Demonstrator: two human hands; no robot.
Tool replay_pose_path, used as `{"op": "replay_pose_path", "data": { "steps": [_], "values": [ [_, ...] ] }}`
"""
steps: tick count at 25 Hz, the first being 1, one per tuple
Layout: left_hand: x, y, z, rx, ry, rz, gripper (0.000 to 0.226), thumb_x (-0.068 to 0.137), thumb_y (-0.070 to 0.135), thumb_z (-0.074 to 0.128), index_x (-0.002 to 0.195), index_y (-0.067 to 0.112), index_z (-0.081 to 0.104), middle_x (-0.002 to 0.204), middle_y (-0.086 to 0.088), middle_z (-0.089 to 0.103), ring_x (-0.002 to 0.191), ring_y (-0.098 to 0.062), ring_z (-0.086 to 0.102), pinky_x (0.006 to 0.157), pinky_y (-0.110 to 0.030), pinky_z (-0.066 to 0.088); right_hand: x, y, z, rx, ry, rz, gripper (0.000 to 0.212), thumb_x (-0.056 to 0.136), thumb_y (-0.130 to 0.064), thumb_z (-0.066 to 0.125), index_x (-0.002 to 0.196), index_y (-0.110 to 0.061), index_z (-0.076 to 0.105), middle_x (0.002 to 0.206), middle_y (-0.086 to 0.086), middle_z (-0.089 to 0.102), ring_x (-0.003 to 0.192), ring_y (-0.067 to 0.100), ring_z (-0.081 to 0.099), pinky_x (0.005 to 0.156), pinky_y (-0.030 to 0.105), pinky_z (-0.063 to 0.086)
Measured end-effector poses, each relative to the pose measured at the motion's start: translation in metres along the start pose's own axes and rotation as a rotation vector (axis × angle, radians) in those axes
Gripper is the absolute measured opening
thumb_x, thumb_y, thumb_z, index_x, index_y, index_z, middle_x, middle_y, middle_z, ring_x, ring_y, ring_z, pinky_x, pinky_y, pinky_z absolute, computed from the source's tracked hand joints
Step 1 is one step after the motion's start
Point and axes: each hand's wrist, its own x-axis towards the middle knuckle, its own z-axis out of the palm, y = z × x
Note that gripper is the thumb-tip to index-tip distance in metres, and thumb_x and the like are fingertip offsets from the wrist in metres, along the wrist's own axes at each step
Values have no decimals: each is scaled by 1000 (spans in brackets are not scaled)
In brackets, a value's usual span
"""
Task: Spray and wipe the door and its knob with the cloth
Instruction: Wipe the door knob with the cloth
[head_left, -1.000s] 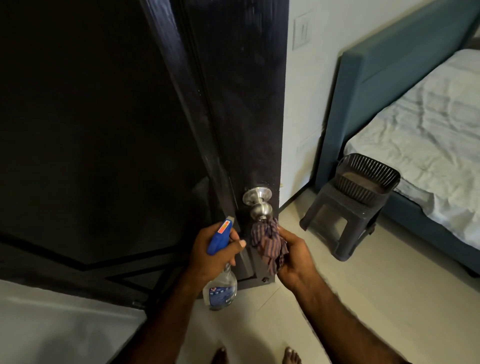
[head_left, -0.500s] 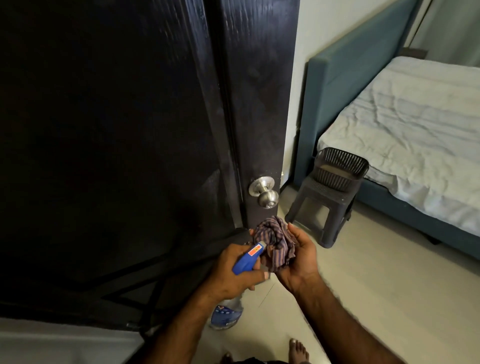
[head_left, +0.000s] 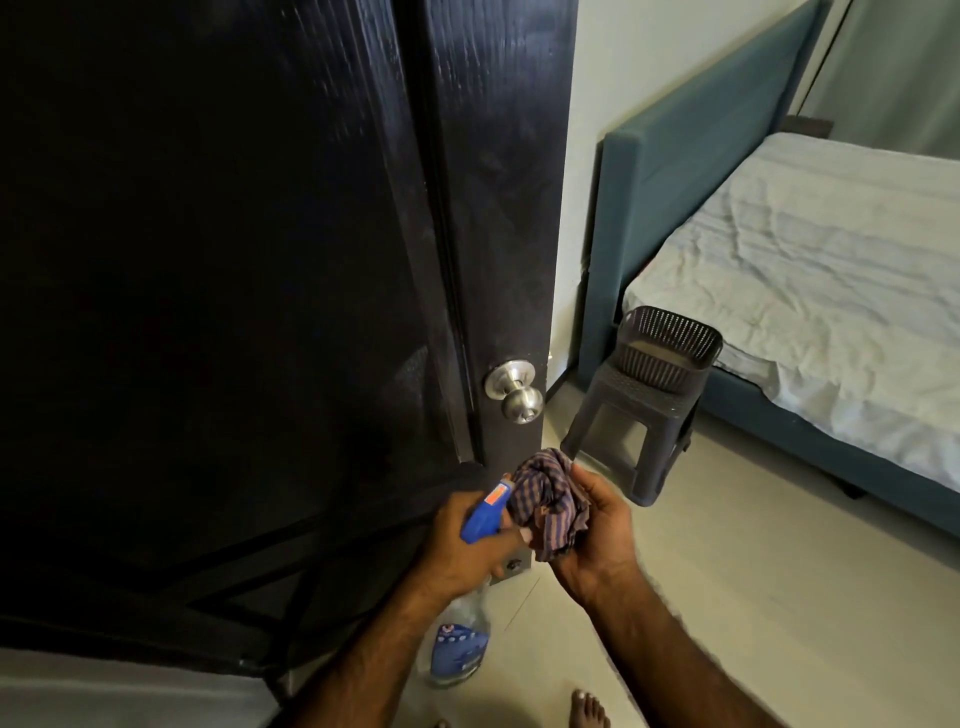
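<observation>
A dark wooden door (head_left: 249, 270) fills the left half of the view, its edge facing me. A round silver knob (head_left: 521, 404) sticks out near that edge at mid height. My left hand (head_left: 462, 551) grips a clear spray bottle (head_left: 460, 649) by its blue trigger head (head_left: 483, 514), nozzle aimed at the cloth. My right hand (head_left: 597, 535) holds a bunched striped purple-brown cloth (head_left: 548, 509) right beside the nozzle, below the knob and apart from it.
A grey plastic stool (head_left: 631, 431) with a dark slatted basket (head_left: 670, 348) on top stands right of the door. A bed (head_left: 810, 291) with a teal frame and pale sheet lies beyond. Pale floor tiles (head_left: 753, 597) stretch to the right; a bare foot (head_left: 587, 709) shows at the bottom.
The cloth has come off the knob and dropped lower. Both hands drew together, bringing the bottle's nozzle up against the cloth. The view shifted right, showing more of the bed.
</observation>
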Motion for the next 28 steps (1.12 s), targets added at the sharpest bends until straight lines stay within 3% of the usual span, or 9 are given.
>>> {"op": "replay_pose_path", "data": {
  "steps": [2, 5, 10, 14, 18, 22, 24, 26, 28],
  "values": [
    [13, 16, -9, -79, 47, 27, 30, 84, 19, 89, 88, 2, 64, 66, -2, 61, 52, -13, 61, 58, -30, 56, 4, -16, 7, 15, 3, -9, 53, 92, -23, 62, 142, -4, 67, 146, 25, 63, 116, 44, 73, 109, 56, 55],
    [39, 50, -16, -55, 117, 27, 31, 84, 22, 88, 84, 5, 62, 63, -5, 62, 51, -16, 62, 61, -32, 58, 13, -41, 12, 20, -31, -3, 35, 90, -22, 60, 111, -5, 83, 128, 26, 72, 101, 44, 78, 103, 55, 59],
    [67, 90, -9, 76, 202, -60, 26, 86, 14, 84, 75, 6, 62, 59, -10, 63, 48, -19, 61, 54, -27, 56, 31, -75, 2, 40, -11, 52, 34, 100, -23, 55, 109, -5, 83, 137, 28, 68, 127, 48, 66, 118, 58, 45],
    [63, 81, -5, -37, 238, -76, 27, 86, 12, 85, 79, -1, 62, 64, -15, 67, 49, -21, 59, 53, -30, 54, 38, -97, 2, 29, -33, 63, 47, 93, -22, 62, 136, -3, 68, 137, 28, 69, 126, 47, 67, 114, 56, 49],
    [51, 66, -2, -162, 343, -264, 37, 82, 13, 88, 102, -3, 61, 65, -8, 67, 50, -17, 63, 53, -25, 55, 51, -98, 7, -110, -17, -36, 38, 98, -27, 64, 129, -6, 70, 133, 25, 71, 124, 43, 67, 112, 56, 52],
    [26, 55, -12, -282, 385, -279, 38, 84, 11, 85, 109, -2, 60, 72, -11, 67, 57, -21, 63, 58, -27, 56, 67, -71, 46, -699, -28, -508, 20, 108, -38, 63, 120, -24, 68, 102, -1, 76, 95, 25, 74, 75, 44, 62],
    [16, 54, -19, -264, 381, -270, 33, 85, 11, 84, 105, -3, 62, 74, -14, 66, 57, -23, 62, 57, -27, 57, 75, -54, 63, -1200, -164, -883, 22, 108, -43, 62, 123, -29, 68, 111, -6, 68, 101, 16, 66, 83, 43, 59],
    [9, 51, -26, -227, 347, -238, 27, 86, 11, 83, 97, -5, 64, 73, -16, 64, 57, -24, 61, 57, -27, 57, 87, -42, 62, -1898, -385, -1188, 33, 105, -45, 59, 131, -28, 67, 122, 0, 62, 113, 20, 57, 96, 44, 52],
    [6, 49, -34, -225, 325, -211, 24, 87, 10, 81, 94, -5, 64, 71, -15, 64, 56, -24, 60, 57, -27, 57, 93, -38, 52, -2144, -427, -1283, 39, 103, -45, 59, 135, -25, 66, 129, 5, 59, 121, 25, 54, 103, 48, 49]
  ]
}}
